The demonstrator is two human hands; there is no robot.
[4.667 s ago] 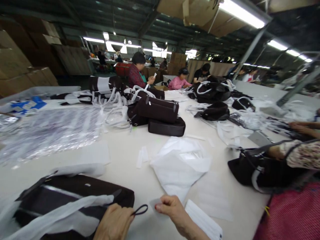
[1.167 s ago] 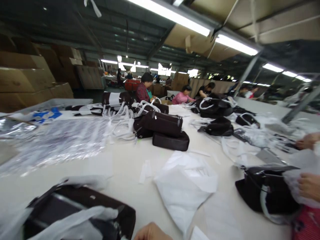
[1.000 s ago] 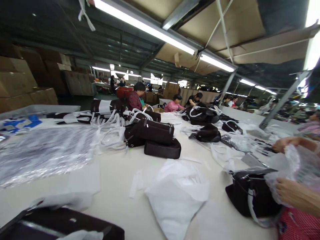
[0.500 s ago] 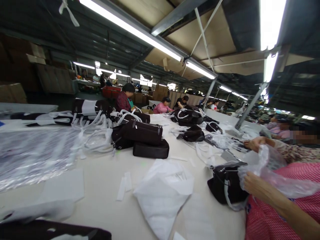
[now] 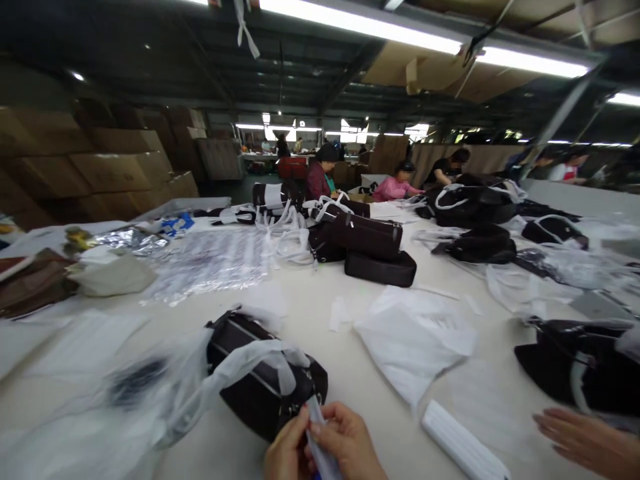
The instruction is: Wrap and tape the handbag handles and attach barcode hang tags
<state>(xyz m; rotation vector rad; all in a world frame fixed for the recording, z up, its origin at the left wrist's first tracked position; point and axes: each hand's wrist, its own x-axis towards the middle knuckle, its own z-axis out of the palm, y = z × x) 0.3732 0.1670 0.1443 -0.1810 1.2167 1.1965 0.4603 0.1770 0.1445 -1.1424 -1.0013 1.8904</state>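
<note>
A black handbag lies tilted on the pale table in front of me, its handles wrapped in white material. At the bag's near right end, my left hand pinches a narrow white wrapping strip beside the metal fittings. From the other side, my right hand has its thumb and fingers closed on the same strip. Whether a strap lies inside the strip I cannot tell. Left of the bag is a blurred heap of clear plastic.
A white sheet and a folded white pad lie to the right. Beyond them are a co-worker's hand and another black bag. More black bags are stacked ahead. Cartons stand at the back left.
My view has swung left and down. Both my hands, out of frame before, now show on the strip at the handbag. The co-worker's plastic-holding hands have left view, except one flat hand.
</note>
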